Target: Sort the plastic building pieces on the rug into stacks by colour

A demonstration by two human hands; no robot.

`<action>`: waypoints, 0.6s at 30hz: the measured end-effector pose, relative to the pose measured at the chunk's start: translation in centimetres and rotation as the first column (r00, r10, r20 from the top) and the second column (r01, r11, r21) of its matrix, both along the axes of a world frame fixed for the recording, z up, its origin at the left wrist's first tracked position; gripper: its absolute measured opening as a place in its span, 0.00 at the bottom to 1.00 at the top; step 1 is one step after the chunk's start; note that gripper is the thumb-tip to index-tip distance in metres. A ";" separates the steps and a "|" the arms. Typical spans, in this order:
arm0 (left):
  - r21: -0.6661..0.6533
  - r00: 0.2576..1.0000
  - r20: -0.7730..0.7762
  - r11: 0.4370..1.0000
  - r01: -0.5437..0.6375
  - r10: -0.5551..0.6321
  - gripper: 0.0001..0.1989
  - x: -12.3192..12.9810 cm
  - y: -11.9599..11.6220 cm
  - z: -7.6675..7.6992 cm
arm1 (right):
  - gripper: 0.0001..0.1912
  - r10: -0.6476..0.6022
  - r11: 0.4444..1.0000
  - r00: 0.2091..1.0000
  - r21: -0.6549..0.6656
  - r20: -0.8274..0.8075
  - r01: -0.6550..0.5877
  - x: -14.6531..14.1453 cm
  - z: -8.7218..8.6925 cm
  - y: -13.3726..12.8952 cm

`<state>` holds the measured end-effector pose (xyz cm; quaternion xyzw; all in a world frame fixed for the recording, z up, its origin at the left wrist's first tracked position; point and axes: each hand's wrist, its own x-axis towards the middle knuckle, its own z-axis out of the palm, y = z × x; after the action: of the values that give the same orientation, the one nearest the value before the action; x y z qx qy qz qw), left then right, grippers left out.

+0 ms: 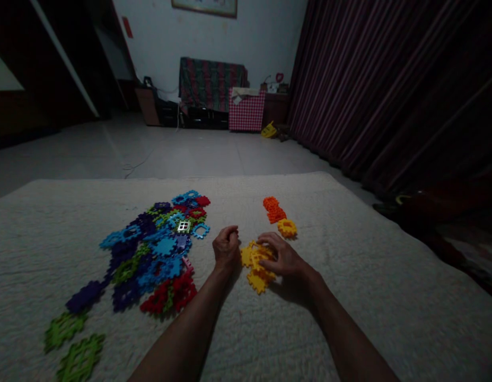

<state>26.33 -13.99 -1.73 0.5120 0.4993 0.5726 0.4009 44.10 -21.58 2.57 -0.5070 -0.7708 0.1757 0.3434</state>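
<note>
Several yellow notched plastic building pieces (257,281) lie in a small heap on the pale cover, between my two hands. My right hand (284,258) is over the heap's right side, thumb and fingers curved around the yellow pieces there. Just left of the heap, my left hand (227,248) rests as a loose fist; its palm is hidden, so I cannot see whether anything is in it. A yellow-orange ring-shaped piece (287,228) lies beyond my right hand. Behind it is a short row of orange pieces (274,210).
A big mixed pile of blue, purple, green and red pieces (164,246) spreads to the left. Two green pieces (81,359) lie nearer me. The pale quilted cover (389,297) ends at a tiled floor (214,154). Dark curtains (349,79) hang at right.
</note>
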 end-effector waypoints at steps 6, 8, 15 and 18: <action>-0.011 1.000 -0.023 1.000 0.011 -0.011 0.15 0.0 0.2 -0.2 | 0.27 0.029 0.992 0.997 -0.125 0.078 -0.020 -1.2 0.0 -1.5; -0.018 1.000 -0.029 1.000 0.005 -0.005 0.15 0.0 0.2 -0.1 | 0.24 0.010 0.993 0.997 -0.114 0.076 -0.001 -1.3 0.0 -1.7; -0.016 0.999 -0.040 1.000 0.006 -0.007 0.15 0.0 0.0 0.3 | 0.18 -0.238 0.971 0.970 -0.052 -0.042 0.235 -1.4 -0.6 -1.2; -0.016 0.999 -0.032 1.000 0.010 -0.011 0.15 -0.1 0.0 0.4 | 0.18 -0.389 0.919 0.921 -0.077 -0.003 0.388 0.0 -0.2 -1.3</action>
<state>26.26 -14.02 -1.29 0.5206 0.5075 0.5583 0.3997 44.13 -22.88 2.41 -0.6606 -0.6446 0.1374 0.3595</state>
